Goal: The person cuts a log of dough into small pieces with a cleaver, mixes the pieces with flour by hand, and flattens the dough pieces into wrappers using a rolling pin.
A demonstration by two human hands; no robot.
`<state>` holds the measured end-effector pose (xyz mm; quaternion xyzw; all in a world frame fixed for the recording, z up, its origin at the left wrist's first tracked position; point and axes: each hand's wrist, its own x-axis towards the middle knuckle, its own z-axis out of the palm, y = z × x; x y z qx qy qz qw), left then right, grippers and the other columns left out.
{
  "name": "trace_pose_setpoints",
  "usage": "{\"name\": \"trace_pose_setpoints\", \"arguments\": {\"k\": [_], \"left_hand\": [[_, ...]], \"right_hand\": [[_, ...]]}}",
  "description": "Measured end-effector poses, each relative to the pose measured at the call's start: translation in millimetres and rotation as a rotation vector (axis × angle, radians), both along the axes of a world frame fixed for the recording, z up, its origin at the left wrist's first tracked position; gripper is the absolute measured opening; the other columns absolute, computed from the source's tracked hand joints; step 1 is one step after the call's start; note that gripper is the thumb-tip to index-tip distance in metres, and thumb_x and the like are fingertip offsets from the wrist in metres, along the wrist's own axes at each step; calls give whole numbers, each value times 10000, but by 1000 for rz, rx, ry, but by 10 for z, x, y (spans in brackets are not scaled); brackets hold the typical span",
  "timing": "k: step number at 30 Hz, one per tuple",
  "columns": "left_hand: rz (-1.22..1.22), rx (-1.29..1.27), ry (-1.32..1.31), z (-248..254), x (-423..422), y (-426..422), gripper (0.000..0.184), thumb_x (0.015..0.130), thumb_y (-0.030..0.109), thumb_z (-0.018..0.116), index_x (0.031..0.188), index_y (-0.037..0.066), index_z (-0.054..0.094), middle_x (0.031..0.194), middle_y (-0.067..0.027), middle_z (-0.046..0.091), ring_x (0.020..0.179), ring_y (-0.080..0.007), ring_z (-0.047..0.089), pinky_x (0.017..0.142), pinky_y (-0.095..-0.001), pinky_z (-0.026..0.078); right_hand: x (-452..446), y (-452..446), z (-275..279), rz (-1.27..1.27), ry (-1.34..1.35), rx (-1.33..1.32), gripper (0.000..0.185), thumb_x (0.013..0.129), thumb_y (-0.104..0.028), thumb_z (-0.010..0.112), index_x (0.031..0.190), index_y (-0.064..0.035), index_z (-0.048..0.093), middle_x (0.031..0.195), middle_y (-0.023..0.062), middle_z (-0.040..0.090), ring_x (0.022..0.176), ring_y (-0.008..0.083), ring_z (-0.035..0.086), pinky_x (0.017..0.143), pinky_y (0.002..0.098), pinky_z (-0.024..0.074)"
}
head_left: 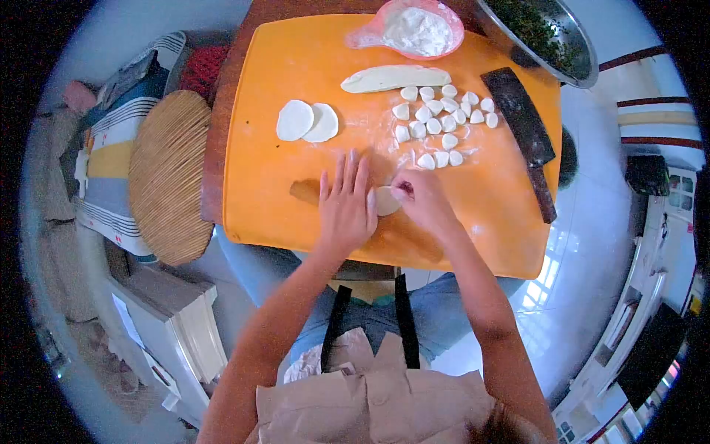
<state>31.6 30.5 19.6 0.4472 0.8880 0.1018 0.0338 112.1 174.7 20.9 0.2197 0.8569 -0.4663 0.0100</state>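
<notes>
My left hand (346, 211) lies palm down near the front of the orange board (281, 66), its fingers stretched out and its thumb beside a round dough wrapper (386, 201). What is under the palm is hidden. A brownish shape, shadow or wood, shows left of the fingers; I cannot tell which. My right hand (425, 198) is closed, with fingertips pinching the right edge of that wrapper. Farther up the board are two flat dough wrappers (321, 123), one partly over the other. Several small dough pieces (434, 107) lie at the right, below a long dough roll (396, 78).
A pink bowl of flour (418, 31) stands at the board's far edge. Beyond the far right corner is a metal bowl of chopped greens (540, 33). A dark cleaver (520, 118) lies along the right side. A round woven tray (170, 177) is off to the left.
</notes>
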Motion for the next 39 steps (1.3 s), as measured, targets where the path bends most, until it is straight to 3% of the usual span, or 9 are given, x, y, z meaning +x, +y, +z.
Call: {"name": "trace_pose_setpoints", "arguments": {"k": [2,5,14,17,20,23,29,36,39], "left_hand": [[11,-18,-22,-12,-21,-15,553,896,277,399,1363,-2,300,1434,-189,279,1333,-357,243,1048,-542,212],[78,111,-28,-20,-154,361,567,899,300,405,1366,-1,295,1416,-192,309,1325,-360,258,1046,-545,218],[3,6,-16,-4,71,-118,545,888,317,389,1360,48,347,1402,-197,332,1308,-344,306,1028,-581,187],[53,98,27,-50,-172,386,560,889,317,393,1371,42,317,1411,-185,323,1317,-327,291,1030,-578,196],[66,112,43,-146,-210,492,563,891,313,390,1372,33,311,1423,-176,308,1326,-316,278,1038,-573,193],[-12,-27,-35,-39,55,-77,549,892,304,386,1367,36,323,1425,-177,304,1327,-308,278,1043,-571,183],[48,104,14,-70,-210,456,555,901,325,393,1366,32,317,1422,-183,304,1327,-310,272,1043,-567,183],[-24,-40,6,10,92,-148,528,889,295,381,1354,48,350,1428,-155,308,1334,-316,261,1043,-573,162],[-9,26,-38,35,-60,133,528,891,299,378,1353,46,352,1430,-161,303,1336,-325,254,1049,-572,143]], "right_hand": [[56,-56,-48,-26,-5,-58,101,720,-107,621,747,-14,595,706,162,597,674,350,588,622,418,474],[3,-159,72,73,-77,372,93,736,-97,645,778,-23,607,709,145,606,650,301,606,608,371,485],[100,-164,125,-100,-8,-66,88,707,-65,601,761,1,578,767,199,606,738,384,587,672,472,464],[58,-163,4,47,-102,341,123,756,-100,642,849,-27,610,727,144,616,652,277,613,609,357,484],[17,-12,-106,54,22,292,141,761,-120,649,856,-25,606,719,143,613,651,268,611,603,363,479],[92,-33,-83,-179,112,-71,125,740,-114,640,802,-18,587,727,167,603,665,328,592,598,396,469],[-17,-59,-22,34,-53,274,104,738,-81,633,809,-15,596,747,169,603,711,338,593,647,414,472],[98,-85,-140,-151,190,-87,131,730,-45,605,853,-9,580,814,188,608,795,374,590,721,451,471],[99,-172,-16,5,99,225,172,736,-118,651,877,-42,590,756,162,600,650,365,562,589,413,452]]}}
